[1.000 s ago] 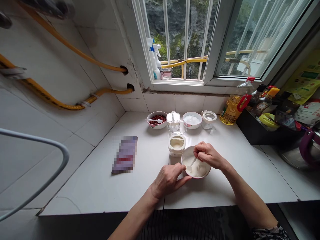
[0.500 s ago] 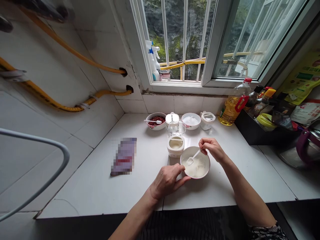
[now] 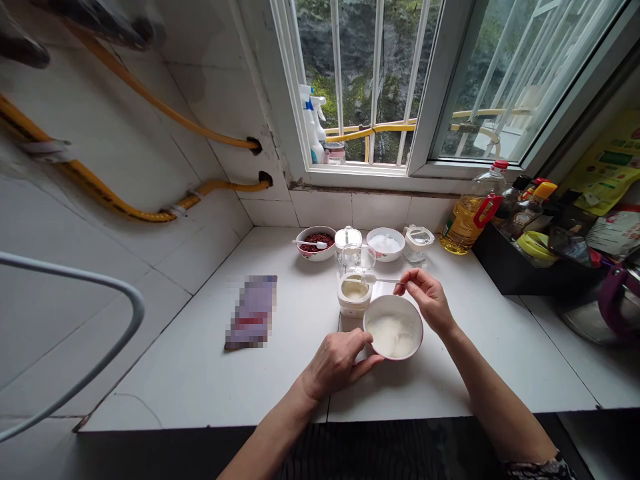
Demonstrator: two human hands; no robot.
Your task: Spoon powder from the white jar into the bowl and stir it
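My left hand (image 3: 337,363) grips the left rim of a white bowl (image 3: 419,333) between thumb and fingers. Pale, grainy powder (image 3: 395,333) lies inside the bowl. Pinched in my right hand (image 3: 425,297) is the handle of a small white spoon (image 3: 370,279). The spoon lies level, its head at the right edge of an open-topped seasoning jar (image 3: 355,311), which stands just behind and left of the bowl. Similar pale powder shows in the jar, and its clear lid stands raised at the back. Whether the spoon carries powder I cannot make out.
Behind stand a bowl of dark red bits (image 3: 316,255) with a spoon across it, another lidded jar (image 3: 349,237), a bowl of white grains (image 3: 385,256) and a clear jar (image 3: 419,250). An oil bottle (image 3: 463,227) and black box (image 3: 500,263) stand right. A blurred packet (image 3: 253,313) lies left.
My right hand has lifted the spoon out of the bowl and brought its head back and left to the open jar. My left hand keeps its hold on the bowl. The view has shifted slightly.
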